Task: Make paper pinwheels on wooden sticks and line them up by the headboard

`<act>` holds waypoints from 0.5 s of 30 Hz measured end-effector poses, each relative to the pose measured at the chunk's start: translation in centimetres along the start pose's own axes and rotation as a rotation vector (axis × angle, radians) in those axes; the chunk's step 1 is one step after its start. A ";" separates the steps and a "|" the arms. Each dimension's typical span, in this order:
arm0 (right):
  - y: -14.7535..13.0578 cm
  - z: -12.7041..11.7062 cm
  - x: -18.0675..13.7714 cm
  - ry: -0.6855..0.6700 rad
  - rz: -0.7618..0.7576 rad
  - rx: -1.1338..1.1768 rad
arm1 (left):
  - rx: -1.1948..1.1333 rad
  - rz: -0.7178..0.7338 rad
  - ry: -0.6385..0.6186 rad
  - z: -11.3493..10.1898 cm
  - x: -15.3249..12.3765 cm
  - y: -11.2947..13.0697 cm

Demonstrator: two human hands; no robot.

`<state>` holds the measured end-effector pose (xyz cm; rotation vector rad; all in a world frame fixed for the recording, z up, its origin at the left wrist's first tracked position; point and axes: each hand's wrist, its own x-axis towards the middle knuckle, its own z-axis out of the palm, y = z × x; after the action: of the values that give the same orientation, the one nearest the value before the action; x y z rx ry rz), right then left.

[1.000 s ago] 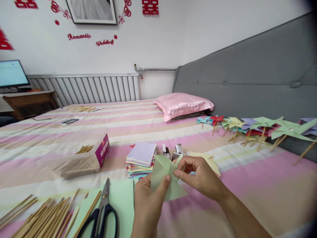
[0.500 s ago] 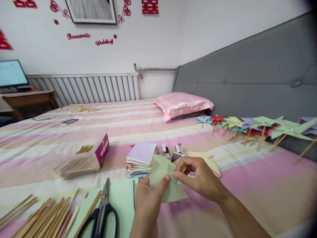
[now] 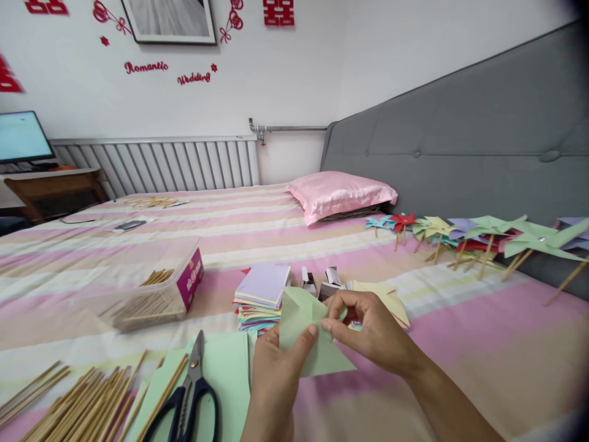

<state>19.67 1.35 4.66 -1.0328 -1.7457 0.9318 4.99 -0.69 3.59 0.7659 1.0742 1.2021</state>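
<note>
Both of my hands hold a light green square of paper (image 3: 304,331) above the striped bedsheet. My left hand (image 3: 276,374) pinches its middle from below with the thumb on top. My right hand (image 3: 372,334) is closed on a folded corner of the same sheet, thumb and forefinger pressed together near its centre. Just behind lie a stack of coloured paper squares (image 3: 262,294) and a yellow cut sheet (image 3: 386,298).
Black-handled scissors (image 3: 188,393) lie on green paper (image 3: 225,374) beside loose wooden sticks (image 3: 78,405). A clear box with sticks (image 3: 151,288) stands at the left. Finished paper pinwheels (image 3: 483,239) lean along the grey headboard; a pink pillow (image 3: 340,193) lies behind. Two small staplers (image 3: 319,279).
My right hand has shifted slightly on the fold and the lower corner of the green paper has swung a little to the right. Nothing else has moved.
</note>
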 end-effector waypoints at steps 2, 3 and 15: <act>-0.1 0.1 0.0 0.005 0.009 0.013 | -0.006 0.004 -0.008 0.1 -0.1 0.2; -0.1 0.1 0.0 0.007 0.011 0.016 | -0.008 0.008 -0.015 0.1 -0.2 0.2; -0.3 0.2 -0.1 0.039 -0.007 0.039 | -0.053 0.023 -0.015 0.5 -0.8 0.5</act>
<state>19.38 1.09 4.85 -1.0126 -1.6921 0.9317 5.34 -1.29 4.37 0.7468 1.0194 1.2373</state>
